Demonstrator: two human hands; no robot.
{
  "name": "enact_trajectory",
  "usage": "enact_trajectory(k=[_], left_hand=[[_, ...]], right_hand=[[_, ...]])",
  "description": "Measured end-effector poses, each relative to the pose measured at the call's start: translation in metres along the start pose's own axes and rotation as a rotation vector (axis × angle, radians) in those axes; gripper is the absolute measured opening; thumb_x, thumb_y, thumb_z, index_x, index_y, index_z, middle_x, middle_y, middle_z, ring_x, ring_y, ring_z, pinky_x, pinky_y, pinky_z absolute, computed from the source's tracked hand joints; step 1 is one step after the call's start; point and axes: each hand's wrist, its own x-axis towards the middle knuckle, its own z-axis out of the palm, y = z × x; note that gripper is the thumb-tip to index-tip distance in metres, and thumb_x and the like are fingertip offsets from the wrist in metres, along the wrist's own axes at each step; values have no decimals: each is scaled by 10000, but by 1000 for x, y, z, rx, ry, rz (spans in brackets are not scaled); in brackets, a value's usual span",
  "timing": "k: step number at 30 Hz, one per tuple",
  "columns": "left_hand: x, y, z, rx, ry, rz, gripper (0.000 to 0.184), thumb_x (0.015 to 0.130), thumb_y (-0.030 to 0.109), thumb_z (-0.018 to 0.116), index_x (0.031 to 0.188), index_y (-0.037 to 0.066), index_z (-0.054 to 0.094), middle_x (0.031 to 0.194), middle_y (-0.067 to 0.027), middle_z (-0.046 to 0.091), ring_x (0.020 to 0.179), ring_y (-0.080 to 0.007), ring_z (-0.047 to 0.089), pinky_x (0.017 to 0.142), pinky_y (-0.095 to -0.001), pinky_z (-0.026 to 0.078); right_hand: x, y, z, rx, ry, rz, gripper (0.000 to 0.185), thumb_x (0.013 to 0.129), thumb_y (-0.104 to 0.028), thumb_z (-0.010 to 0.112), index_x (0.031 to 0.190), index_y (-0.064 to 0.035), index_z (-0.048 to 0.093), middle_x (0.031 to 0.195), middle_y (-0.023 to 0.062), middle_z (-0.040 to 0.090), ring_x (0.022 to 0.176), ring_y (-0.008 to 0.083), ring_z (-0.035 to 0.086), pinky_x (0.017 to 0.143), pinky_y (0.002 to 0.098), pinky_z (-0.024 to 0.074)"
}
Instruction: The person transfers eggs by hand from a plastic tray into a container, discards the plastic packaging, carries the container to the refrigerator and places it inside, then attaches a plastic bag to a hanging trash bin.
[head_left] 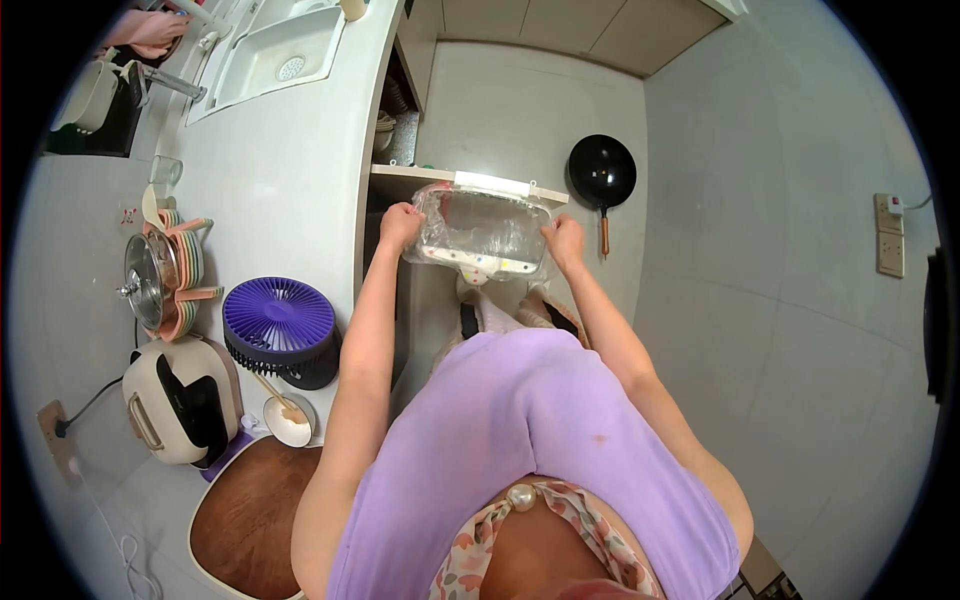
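Observation:
A clear plastic bag [480, 225] is stretched across a rectangular rim that hangs by a white hook [492, 184] over the top of an open cabinet door [415, 178]. White material with coloured dots [470, 262] shows along its near side. My left hand [400, 226] is closed at the bag's left edge, fingers pinched on the film. At the right edge, my right hand [565, 242] also pinches the film. The inside of the bag is partly hidden by reflections.
Left of me, the counter [270, 180] carries a purple fan [280, 312], a small bowl [289, 420] and a glass-lidded pot [152, 282]. Its sink [285, 60] is farther off. A black wok [602, 170] lies on the floor beyond the door. A wall is at right.

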Motion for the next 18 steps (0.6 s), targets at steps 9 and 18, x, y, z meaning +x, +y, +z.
enact_trajectory(k=[9,18], left_hand=[[-13,1,-8,-337,-84,5,123,725,114,653,683,36,568,632,-10,542,588,-98,477,563,-279,408],[-29,27,-24,-335,-66,-32,302,837,288,608,719,13,568,620,-27,546,569,-117,513,549,-281,417]], right_hand=[[3,4,-8,17,-63,-14,225,635,-212,653,671,-13,554,658,203,587,651,378,576,616,433,457],[6,6,-24,68,-166,-46,203,678,-167,644,668,-11,513,593,130,559,529,235,558,524,344,447]])
